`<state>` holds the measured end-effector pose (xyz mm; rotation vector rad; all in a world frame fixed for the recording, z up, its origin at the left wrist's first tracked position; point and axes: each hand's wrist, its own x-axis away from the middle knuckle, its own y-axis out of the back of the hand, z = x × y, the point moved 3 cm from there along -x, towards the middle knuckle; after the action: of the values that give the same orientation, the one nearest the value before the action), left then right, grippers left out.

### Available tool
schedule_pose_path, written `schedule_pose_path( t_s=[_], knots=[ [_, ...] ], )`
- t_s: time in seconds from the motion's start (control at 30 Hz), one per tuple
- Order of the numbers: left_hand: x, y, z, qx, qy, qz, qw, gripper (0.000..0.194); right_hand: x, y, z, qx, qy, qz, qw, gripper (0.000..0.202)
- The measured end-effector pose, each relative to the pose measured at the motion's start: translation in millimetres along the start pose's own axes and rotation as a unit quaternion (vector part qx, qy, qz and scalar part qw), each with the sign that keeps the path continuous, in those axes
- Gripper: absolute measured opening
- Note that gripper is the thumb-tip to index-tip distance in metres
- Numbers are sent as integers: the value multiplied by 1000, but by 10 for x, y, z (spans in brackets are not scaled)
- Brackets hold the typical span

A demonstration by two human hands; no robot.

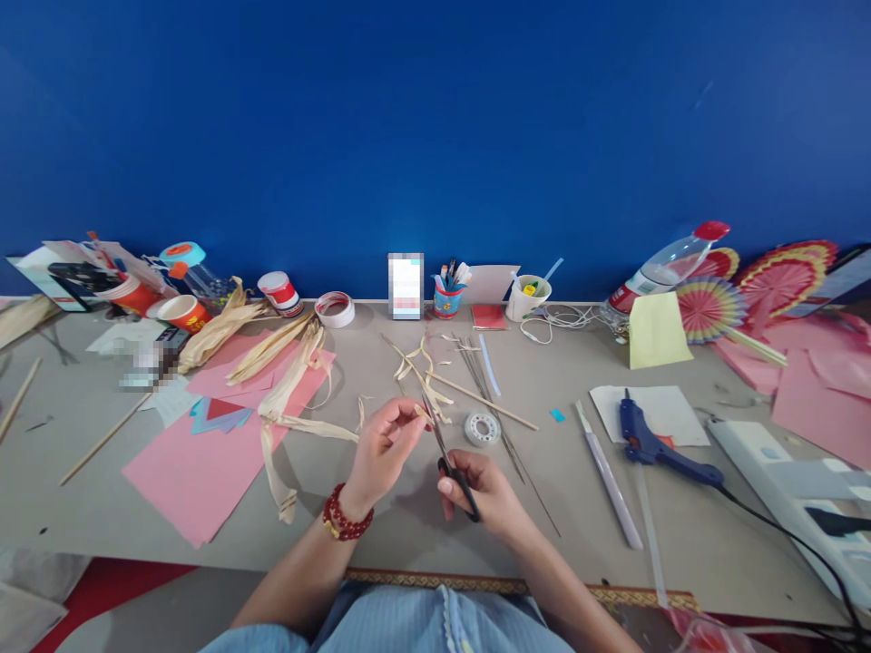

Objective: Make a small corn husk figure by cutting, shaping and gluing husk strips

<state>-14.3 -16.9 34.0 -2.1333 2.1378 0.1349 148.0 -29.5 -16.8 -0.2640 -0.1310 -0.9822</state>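
My right hand grips black-handled scissors, their blades pointing up and away over the table. Beside the blades, my left hand, with a red bead bracelet on its wrist, pinches a small pale piece of dried corn husk. Most of that piece is hidden by the fingers. Just beyond the hands lie curled husk scraps and a thin wooden stick. A roll of clear tape sits right of the blades, near several thin wires.
Dried corn husks and pink paper spread to the left. A blue glue gun, a pale-handled knife and a power strip lie to the right. Cups, a phone and a tilted bottle line the blue wall.
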Motion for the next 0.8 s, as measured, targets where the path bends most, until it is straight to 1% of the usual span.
schedule_pose_path(
  t_s=[0.3,0.43,0.6,0.8],
  knots=[
    [-10,11,-7,-2,12,8,1000,17,2,40,39,-4,-18,16,1000,53],
    [-10,20,-6,-7,3,17,1000,16,-1,57,11,3,-22,18,1000,54],
    [-9,25,-13,-17,12,19,1000,18,-7,69,-29,4,-27,25,999,56],
    [-10,18,-26,-3,14,16,1000,17,-18,61,-11,7,-24,28,999,57]
  ],
)
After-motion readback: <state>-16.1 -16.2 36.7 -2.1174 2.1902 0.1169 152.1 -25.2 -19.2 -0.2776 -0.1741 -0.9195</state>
